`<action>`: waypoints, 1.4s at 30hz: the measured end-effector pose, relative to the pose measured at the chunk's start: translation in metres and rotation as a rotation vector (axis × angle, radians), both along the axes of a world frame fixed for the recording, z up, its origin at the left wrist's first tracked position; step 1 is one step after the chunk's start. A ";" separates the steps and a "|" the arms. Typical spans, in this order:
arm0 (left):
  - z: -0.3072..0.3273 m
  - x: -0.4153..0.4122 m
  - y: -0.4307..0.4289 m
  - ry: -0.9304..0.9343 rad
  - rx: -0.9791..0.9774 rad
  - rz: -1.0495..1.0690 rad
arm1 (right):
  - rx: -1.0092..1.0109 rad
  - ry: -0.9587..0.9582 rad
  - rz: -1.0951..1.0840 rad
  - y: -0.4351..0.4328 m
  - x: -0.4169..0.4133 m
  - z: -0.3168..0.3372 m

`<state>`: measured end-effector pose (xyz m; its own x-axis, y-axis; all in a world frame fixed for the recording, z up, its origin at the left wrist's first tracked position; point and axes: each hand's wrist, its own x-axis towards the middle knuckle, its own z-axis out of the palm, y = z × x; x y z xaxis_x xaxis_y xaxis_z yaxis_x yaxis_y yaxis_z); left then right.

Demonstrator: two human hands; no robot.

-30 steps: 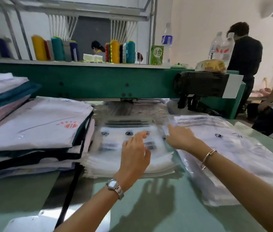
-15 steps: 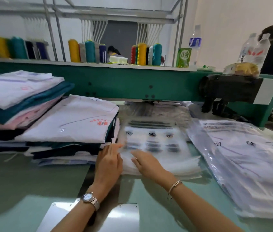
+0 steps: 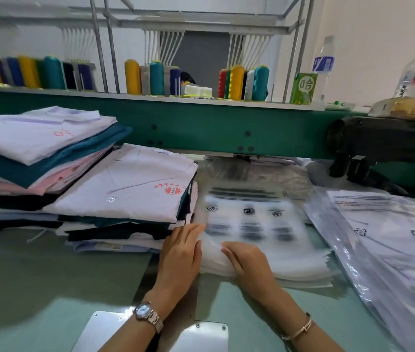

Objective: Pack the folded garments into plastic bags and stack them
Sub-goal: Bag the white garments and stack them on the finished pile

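Hands first: we see the left hand (image 3: 181, 252) and the right hand (image 3: 246, 261) close together at the near left corner of a stack of empty plastic bags (image 3: 259, 235) lying flat on the green table (image 3: 36, 280). Our left hand rests palm down with its fingers stretched along the left edge of the stack, touching the top sheet. Our right hand lies on the near edge with its fingers curled toward the left hand, and the film between the two hands is bunched and lifted a little; whether either hand actually pinches a bag we cannot tell, since the plastic there is blurred. A silver watch (image 3: 148, 316) sits on the left wrist and a thin bracelet (image 3: 300, 329) on the right. Just left of the bags, touching their edge, stands a pile of folded garments (image 3: 130, 189) topped by a white shirt with a red emblem, and farther left a taller pile (image 3: 36, 138) shows white, teal, pink and black layers. To the right of the empty bags, a slanting heap of bagged garments (image 3: 389, 245) overlaps itself toward the near right corner. Behind everything runs a green machine beam (image 3: 201, 128), with coloured thread cones (image 3: 237, 82) lined up on its top.
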<state>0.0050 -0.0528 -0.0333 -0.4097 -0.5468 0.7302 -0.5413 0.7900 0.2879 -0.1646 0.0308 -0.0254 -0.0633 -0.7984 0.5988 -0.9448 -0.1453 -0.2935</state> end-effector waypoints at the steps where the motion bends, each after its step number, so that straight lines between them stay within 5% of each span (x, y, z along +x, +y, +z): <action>1: 0.000 0.001 -0.001 -0.007 0.000 0.009 | -0.007 0.016 0.002 0.001 -0.001 0.000; 6: 0.001 0.002 0.001 -0.023 -0.020 0.042 | -0.072 0.074 -0.030 0.001 0.001 -0.001; 12: 0.004 0.002 0.001 -0.005 -0.063 0.105 | -0.067 -0.109 -0.063 -0.007 0.004 -0.006; 19: 0.006 0.002 0.000 0.038 -0.107 0.167 | 0.091 -0.708 -0.059 -0.021 0.005 -0.001; 25: 0.007 0.001 0.001 0.058 -0.096 0.157 | 0.108 -0.848 -0.007 -0.021 -0.001 0.005; 28: 0.007 0.002 0.002 0.069 -0.100 0.160 | 0.069 -0.721 -0.039 -0.019 0.001 0.005; 35: 0.010 0.003 0.008 0.077 -0.075 0.177 | 0.114 -0.021 -0.057 -0.012 0.003 0.007; 42: 0.011 0.004 0.009 0.073 -0.093 0.184 | -0.069 0.125 -0.085 -0.004 0.010 0.014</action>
<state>0.0093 -0.0440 -0.0224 -0.2538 -0.5368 0.8047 -0.6592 0.7048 0.2622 -0.1549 0.0272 -0.0112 -0.0499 -0.7498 0.6598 -0.9832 -0.0795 -0.1646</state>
